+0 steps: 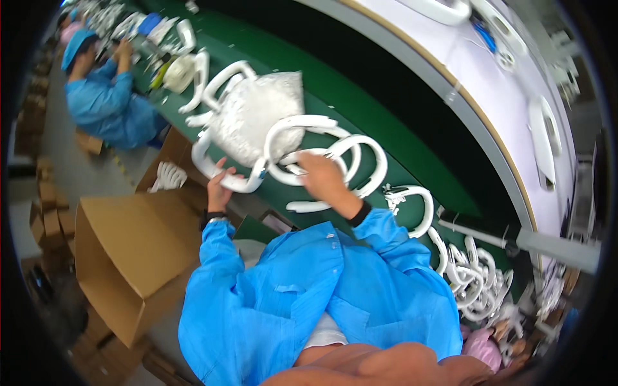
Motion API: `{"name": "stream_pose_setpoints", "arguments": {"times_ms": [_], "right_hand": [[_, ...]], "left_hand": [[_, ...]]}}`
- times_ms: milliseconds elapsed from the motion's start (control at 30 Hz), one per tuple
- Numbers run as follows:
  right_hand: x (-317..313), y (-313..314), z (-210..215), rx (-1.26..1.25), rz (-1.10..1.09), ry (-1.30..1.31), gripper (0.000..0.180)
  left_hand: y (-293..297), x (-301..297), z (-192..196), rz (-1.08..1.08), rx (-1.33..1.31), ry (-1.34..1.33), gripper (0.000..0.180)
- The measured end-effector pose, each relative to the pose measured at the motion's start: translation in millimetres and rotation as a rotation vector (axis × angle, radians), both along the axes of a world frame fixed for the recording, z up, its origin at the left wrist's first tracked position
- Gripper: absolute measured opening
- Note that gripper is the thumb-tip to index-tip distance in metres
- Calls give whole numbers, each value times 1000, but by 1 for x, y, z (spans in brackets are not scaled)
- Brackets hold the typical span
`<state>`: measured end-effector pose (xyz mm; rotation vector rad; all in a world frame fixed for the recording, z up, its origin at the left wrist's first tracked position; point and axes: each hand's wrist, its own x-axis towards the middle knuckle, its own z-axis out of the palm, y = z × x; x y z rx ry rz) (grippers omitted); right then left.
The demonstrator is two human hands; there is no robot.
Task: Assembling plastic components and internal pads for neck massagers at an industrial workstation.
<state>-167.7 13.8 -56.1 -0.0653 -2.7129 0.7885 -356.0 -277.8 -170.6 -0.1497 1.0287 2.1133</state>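
My left hand point(221, 186) is closed round a white C-shaped plastic part point(248, 185) at the belt's near edge. My right hand point(320, 177) reaches over several more white curved parts point(380, 168) lying overlapped. Its fingers are curled in, and what they hold, if anything, is hidden. Just beyond both hands a clear plastic bag point(261, 109) full of small white pieces rests on the green belt point(322, 83). Another curved part point(225, 76) sits behind the bag's left side.
An open cardboard box point(135, 238) stands at my left, with white pieces point(169, 176) near it. More curved parts point(473, 276) are heaped at the right. A white shelf point(496, 83) runs above the belt. A co-worker in blue point(109, 103) works farther left.
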Motion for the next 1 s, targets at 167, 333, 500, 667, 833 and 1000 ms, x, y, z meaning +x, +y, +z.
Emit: {"name": "stream_pose_setpoints", "arguments": {"times_ms": [167,333,500,667,833,1000], "right_hand": [[-100,28,68,-61,-24,172,75],[-186,4,29,374,205,-109,67],[-211,19,-45,257,338,42,27],[-163,34,7,-551,22,121,17],[-150,21,6,-1179,-127,222,11],[-153,16,47,-1196,-176,229,21]], "left_hand": [[22,18,20,16,-74,27,54],[23,29,1,-20,31,-144,59],[50,46,-7,11,249,-323,62],[54,54,-5,54,369,-268,69],[64,68,6,85,402,-167,70],[60,101,0,111,486,-277,62]]}}
